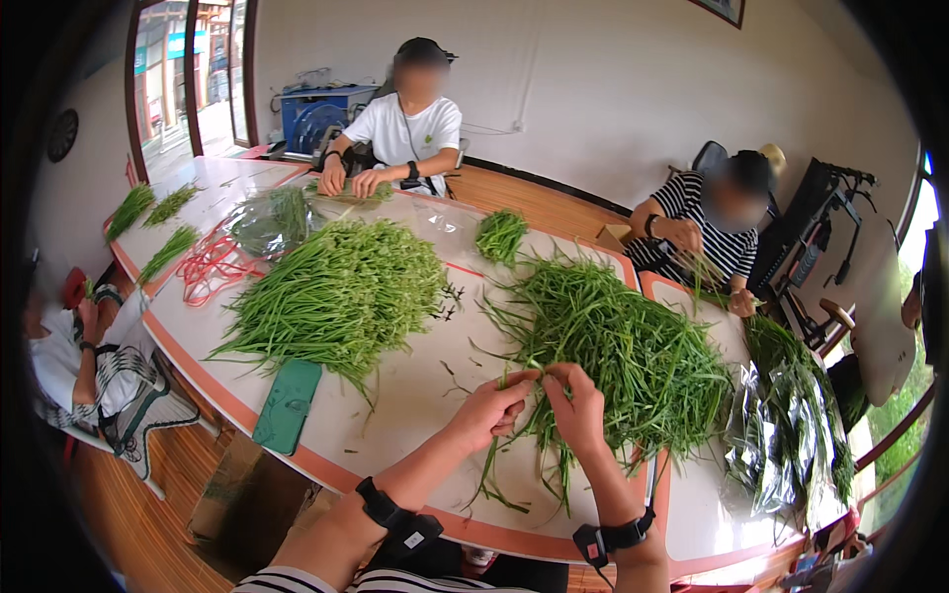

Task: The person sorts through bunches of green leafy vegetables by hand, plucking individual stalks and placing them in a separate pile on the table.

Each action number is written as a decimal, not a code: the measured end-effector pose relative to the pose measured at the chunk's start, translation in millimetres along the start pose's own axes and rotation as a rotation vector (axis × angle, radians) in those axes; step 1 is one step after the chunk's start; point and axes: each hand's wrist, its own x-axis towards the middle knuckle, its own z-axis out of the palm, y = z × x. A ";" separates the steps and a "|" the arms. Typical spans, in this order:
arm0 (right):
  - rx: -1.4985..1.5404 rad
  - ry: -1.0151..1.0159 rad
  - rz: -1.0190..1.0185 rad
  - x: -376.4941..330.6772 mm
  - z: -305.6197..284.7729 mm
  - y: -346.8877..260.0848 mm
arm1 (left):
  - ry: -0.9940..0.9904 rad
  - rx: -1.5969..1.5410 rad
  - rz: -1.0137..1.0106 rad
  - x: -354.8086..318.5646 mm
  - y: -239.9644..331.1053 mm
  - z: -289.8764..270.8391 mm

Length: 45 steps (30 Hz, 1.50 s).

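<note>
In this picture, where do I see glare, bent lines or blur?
Head view: glare on the plastic bags at right, and a bright doorway at upper left; same view: the table's near edge curves; same view: faces across it are blurred.

The green leaves (623, 356) by me have a soft shine. The table (395, 430) looks smooth and a bit glossy. The bags (786, 425) on the right look like thin, crinkly plastic (they gleam a lot). My black wrist strap (376, 502) looks like dull cloth, its box (415, 537) like hard plastic. The floor (178, 460) looks like shiny wood.
</note>
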 end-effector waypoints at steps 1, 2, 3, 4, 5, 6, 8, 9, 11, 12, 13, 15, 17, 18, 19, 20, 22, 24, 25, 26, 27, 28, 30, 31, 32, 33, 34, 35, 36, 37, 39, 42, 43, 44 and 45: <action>0.103 -0.042 0.114 -9.6 4.8 -2.8 | -0.013 0.007 -0.009 1.9 -2.6 -0.8; 0.215 -0.087 0.230 -17.0 10.0 -7.8 | -0.017 0.020 -0.019 2.0 -5.2 -3.5; 0.236 -0.095 0.222 -19.1 15.9 -4.2 | -0.012 0.040 -0.027 5.9 -8.5 -8.9; 0.378 -0.083 0.291 -20.1 19.0 2.1 | -0.008 0.047 -0.027 4.8 -7.1 -7.2; 0.521 -0.068 0.361 -20.7 20.6 6.2 | 0.022 0.073 -0.008 2.6 -4.8 -3.8; 0.527 -0.060 0.362 -21.6 20.7 8.2 | 0.049 0.100 0.010 1.4 -2.5 -0.6; 0.565 -0.147 0.453 -24.6 18.7 8.6 | 0.047 0.131 0.025 2.3 -3.1 0.4; 0.594 -0.143 0.467 -23.2 18.5 6.2 | 0.062 0.149 0.050 2.2 -2.8 0.4; 0.512 -0.226 0.446 -22.0 15.2 8.4 | 0.076 0.155 0.080 -2.4 -0.5 1.5; 0.434 -0.322 0.409 -20.9 13.2 9.4 | 0.087 0.151 0.089 -2.7 1.7 -1.2; 0.346 -0.374 0.368 -19.0 6.3 6.5 | 0.080 0.134 0.085 -1.2 3.3 -2.6; 0.445 -0.353 0.401 -24.6 4.7 10.3 | 0.067 0.103 0.072 0.7 3.7 -2.1; 0.481 -0.327 0.415 -24.3 2.5 9.7 | 0.035 0.111 0.072 0.5 3.4 -2.4; 0.446 -0.324 0.398 -24.2 1.6 10.6 | 0.021 0.120 0.066 -0.2 3.8 -1.3; 0.411 -0.323 0.379 -24.1 1.4 11.0 | 0.019 0.121 0.064 0.0 3.2 -1.4; 0.410 -0.321 0.380 -24.5 1.6 9.2 | 0.018 0.158 0.042 0.4 2.3 -1.9; 0.400 -0.310 0.378 -25.1 1.5 3.6 | 0.018 0.195 0.019 0.5 1.8 -1.9; 0.327 -0.366 0.383 -23.1 -3.3 0.9 | 0.028 0.179 0.024 0.3 2.7 -1.3; 0.253 -0.419 0.389 -21.8 -5.8 0.2 | 0.027 0.179 0.024 0.9 2.9 -2.5; 0.252 -0.418 0.389 -21.0 -7.4 0.7 | 0.009 0.115 0.018 2.2 3.1 -4.8; 0.234 -0.441 0.377 -20.4 -9.2 1.4 | -0.010 0.051 0.012 3.1 3.6 -6.3; 0.221 -0.467 0.367 -20.6 -9.5 1.9 | -0.007 0.051 0.009 2.4 4.5 -7.9; 0.265 -0.507 0.375 -19.8 -10.4 4.0 | -0.015 -0.021 0.048 2.1 7.9 -10.3; 0.303 -0.547 0.379 -19.4 -11.2 5.5 | -0.009 -0.021 0.054 3.2 8.6 -13.4; 0.303 -0.550 0.383 -19.2 -12.5 7.2 | -0.007 -0.024 0.051 3.5 9.2 -15.2; 0.329 -0.599 0.406 -19.1 -14.2 9.1 | 0.005 -0.016 0.062 3.7 9.8 -16.7; 0.353 -0.648 0.425 -17.6 -15.9 10.1 | 0.017 -0.007 0.077 3.5 11.4 -17.7; 0.353 -0.653 0.424 -16.3 -19.0 8.9 | 0.033 0.022 0.087 3.1 12.8 -18.3; 0.352 -0.694 0.450 -15.5 -23.6 5.2 | 0.037 0.019 0.089 2.5 12.9 -19.0; 0.346 -0.735 0.476 -14.7 -28.3 2.3 | 0.097 0.115 0.118 3.5 12.1 -20.1; 0.368 -0.802 0.507 -15.1 -35.2 -2.1 | 0.161 0.205 0.151 7.4 7.8 -25.2; 0.393 -0.894 0.519 -19.3 -39.2 -3.1 | 0.233 0.364 0.326 13.2 1.9 -29.1; 0.409 -0.899 0.530 -23.7 -37.9 1.7 | 0.203 0.232 0.290 13.2 3.4 -25.4; 0.424 -0.904 0.540 -26.1 -37.0 5.1 | 0.173 0.100 0.253 12.6 5.6 -22.0; 0.425 -0.904 0.538 -26.7 -36.4 6.2 | 0.174 0.101 0.254 10.7 9.4 -18.2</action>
